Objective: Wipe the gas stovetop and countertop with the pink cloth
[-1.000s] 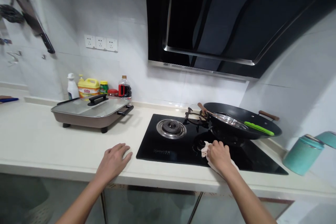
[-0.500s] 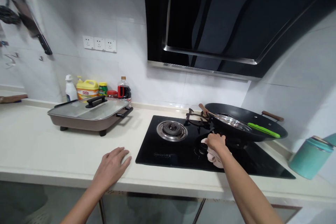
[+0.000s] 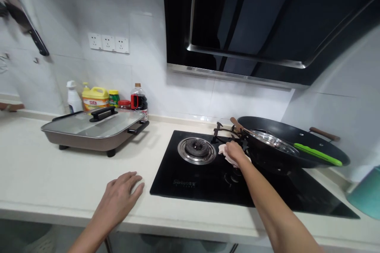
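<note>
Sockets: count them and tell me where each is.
3, side by side on the wall above the pan: left socket, middle socket, and right socket, nearest the hood. Any behind the hood would be hidden.

pale pink cloth (image 3: 227,158), black cooktop (image 3: 208,184), cream countertop (image 3: 74,178), black wok (image 3: 285,128), bright green handle (image 3: 317,154), teal canister (image 3: 367,196)

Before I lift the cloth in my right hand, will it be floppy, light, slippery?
The cloth will probably flop, since its edges look creased around your right hand. It looks thin, so it's likely light, though I can't tell if it's wet. It may slide easily on the glossy cooktop.
</note>
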The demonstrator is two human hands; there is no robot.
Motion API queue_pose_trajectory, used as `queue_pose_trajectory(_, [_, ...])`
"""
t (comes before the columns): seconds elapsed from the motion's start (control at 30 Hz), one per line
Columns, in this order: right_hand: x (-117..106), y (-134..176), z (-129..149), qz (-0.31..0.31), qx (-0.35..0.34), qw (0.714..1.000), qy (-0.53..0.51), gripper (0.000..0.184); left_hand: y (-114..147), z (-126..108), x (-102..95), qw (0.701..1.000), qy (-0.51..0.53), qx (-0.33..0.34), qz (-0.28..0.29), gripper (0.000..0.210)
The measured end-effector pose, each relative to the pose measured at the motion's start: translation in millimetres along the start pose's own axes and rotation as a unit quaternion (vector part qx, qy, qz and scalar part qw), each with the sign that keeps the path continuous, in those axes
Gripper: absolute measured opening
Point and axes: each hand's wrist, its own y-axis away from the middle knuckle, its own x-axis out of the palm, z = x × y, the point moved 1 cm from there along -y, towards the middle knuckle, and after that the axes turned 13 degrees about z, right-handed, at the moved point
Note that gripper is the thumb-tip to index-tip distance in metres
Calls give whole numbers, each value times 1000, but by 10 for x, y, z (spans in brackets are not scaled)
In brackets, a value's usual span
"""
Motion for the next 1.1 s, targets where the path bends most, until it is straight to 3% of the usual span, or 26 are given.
queue_pose_trajectory(0.27, [-17, -20, -327, 48, -110, 993, -15, 36, -22, -24, -61, 999, 24, -22, 3, 46])
queue_pose_trajectory(0.63, [30, 695, -978, 34, -99, 987, -118, 34, -61, -26, -112, 999, 36, -12, -2, 46])
queue_pose_trajectory(0.8, [45, 1112, -1195, 14, -59, 991, -118, 43, -53, -46, -140, 999, 41, -14, 7, 48])
queue_pose_trajectory(0.97, [159, 1598, -1519, -24, 33, 998, -55, 48, -30, -95, -142, 1000, 9, -5, 2, 50])
queue_pose_trajectory(1.1, [226, 1822, -1535, -54, 92, 994, 5, 48, -22, -135, -137, 1000, -17, -4, 13, 53])
